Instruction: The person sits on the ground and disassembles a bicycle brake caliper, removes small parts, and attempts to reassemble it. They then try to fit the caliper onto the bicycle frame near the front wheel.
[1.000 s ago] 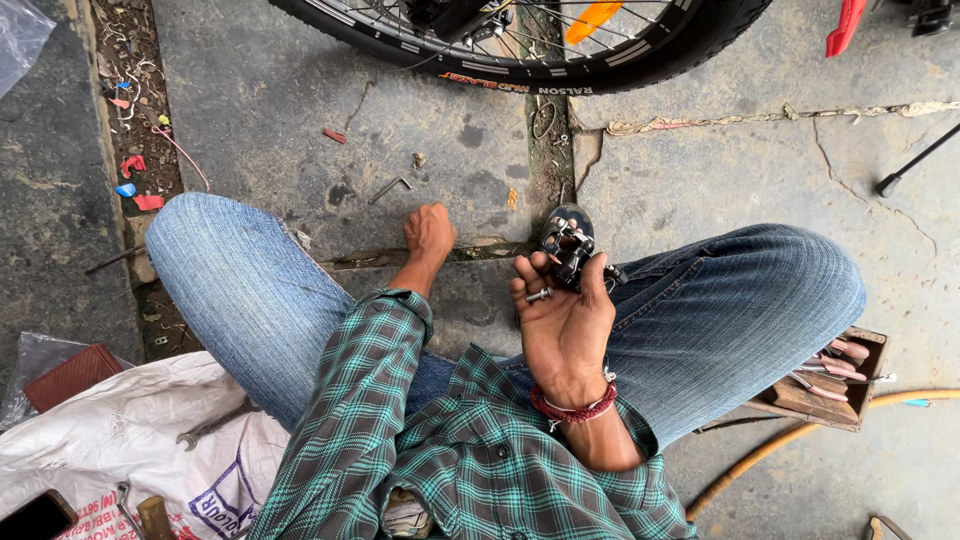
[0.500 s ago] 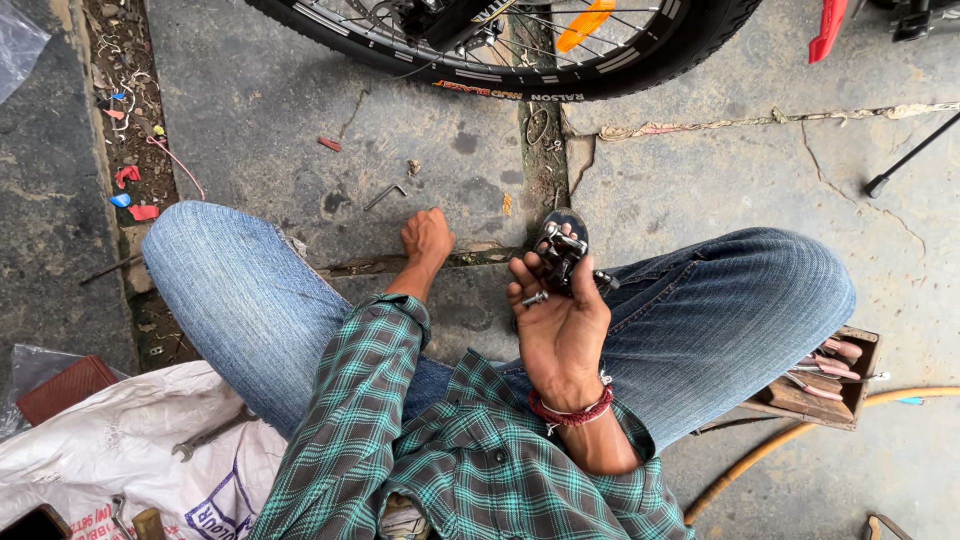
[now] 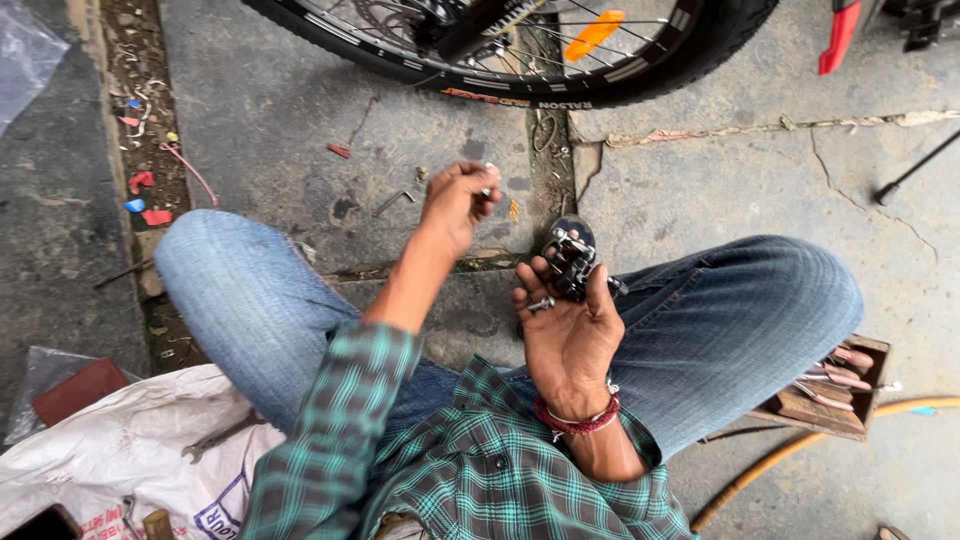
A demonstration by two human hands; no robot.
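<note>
Your right hand (image 3: 568,330) cradles the black derailleur (image 3: 572,262) palm-up, just this side of the bicycle wheel (image 3: 560,60). Your left hand (image 3: 458,195), nearer that wheel, pinches what looks like a small bolt (image 3: 489,170); seating it calls for careful alignment.

Two hands (image 3: 458,200), one bicycle wheel (image 3: 520,50)
</note>
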